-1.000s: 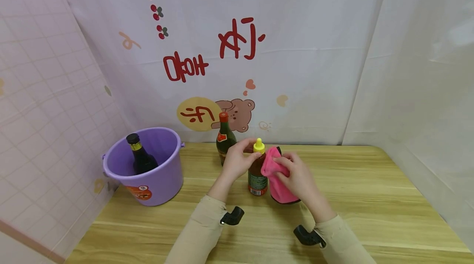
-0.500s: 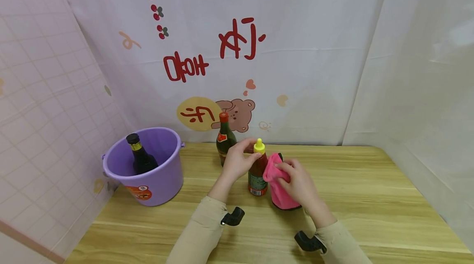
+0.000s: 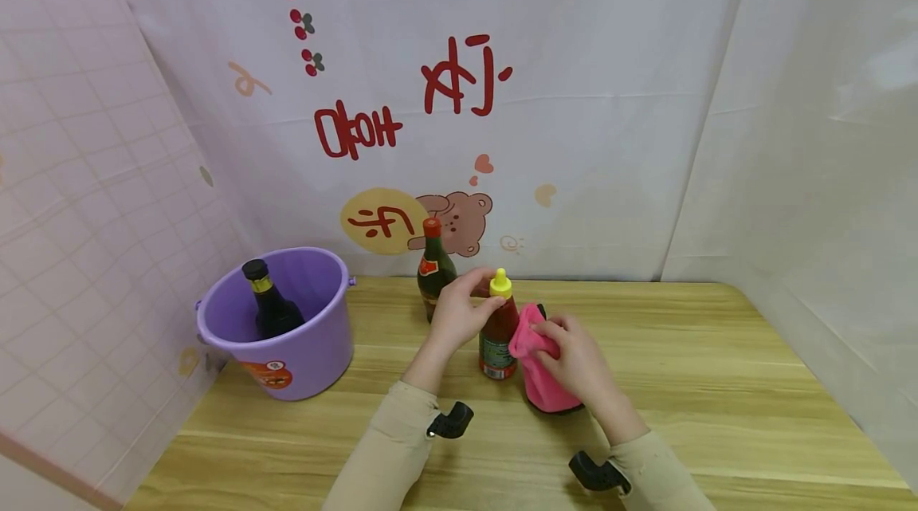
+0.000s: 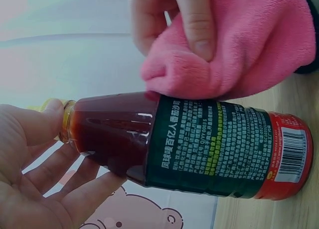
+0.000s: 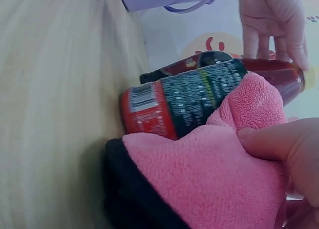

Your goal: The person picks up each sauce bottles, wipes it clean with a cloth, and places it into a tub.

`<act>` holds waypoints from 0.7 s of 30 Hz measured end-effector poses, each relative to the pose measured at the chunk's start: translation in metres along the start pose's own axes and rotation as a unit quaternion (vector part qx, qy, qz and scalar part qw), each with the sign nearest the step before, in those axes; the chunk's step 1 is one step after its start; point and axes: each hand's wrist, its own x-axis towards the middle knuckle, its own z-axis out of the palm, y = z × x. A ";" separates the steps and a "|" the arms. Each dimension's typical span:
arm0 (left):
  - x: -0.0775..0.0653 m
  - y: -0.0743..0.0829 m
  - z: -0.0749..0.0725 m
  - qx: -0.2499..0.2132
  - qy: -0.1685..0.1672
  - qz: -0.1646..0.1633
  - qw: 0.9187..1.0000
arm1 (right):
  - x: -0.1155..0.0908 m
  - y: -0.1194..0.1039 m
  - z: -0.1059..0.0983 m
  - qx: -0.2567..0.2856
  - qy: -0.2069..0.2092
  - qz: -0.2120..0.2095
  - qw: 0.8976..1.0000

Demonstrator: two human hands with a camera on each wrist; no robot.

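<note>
A sauce bottle (image 3: 498, 336) with a yellow nozzle cap (image 3: 500, 285), dark red contents and a green and red label stands upright on the table. My left hand (image 3: 459, 310) holds it at the neck, thumb and fingers around it just under the cap, as the left wrist view shows. In my right hand (image 3: 579, 355) is a pink cloth (image 3: 541, 371) with a dark edge, pinched between thumb and fingers. The bunched cloth (image 4: 199, 74) lies against the side of the bottle (image 4: 214, 144) at the label's upper part.
Behind my left hand stands a green bottle (image 3: 436, 268) with a red cap. A purple bucket (image 3: 315, 359) is on the left of the wooden table (image 3: 688, 383), with a dark bottle (image 3: 276, 308) leaning inside. A printed curtain (image 3: 588, 136) hangs along the back edge.
My right hand has moved the pink cloth down along the sauce bottle, slightly towards me. My left hand keeps its hold at the neck, and the bottle has stayed in place.
</note>
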 end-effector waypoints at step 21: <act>0.000 -0.001 0.001 0.004 0.000 0.005 1.000 | -0.001 0.001 0.006 -0.048 -0.091 0.019 0.994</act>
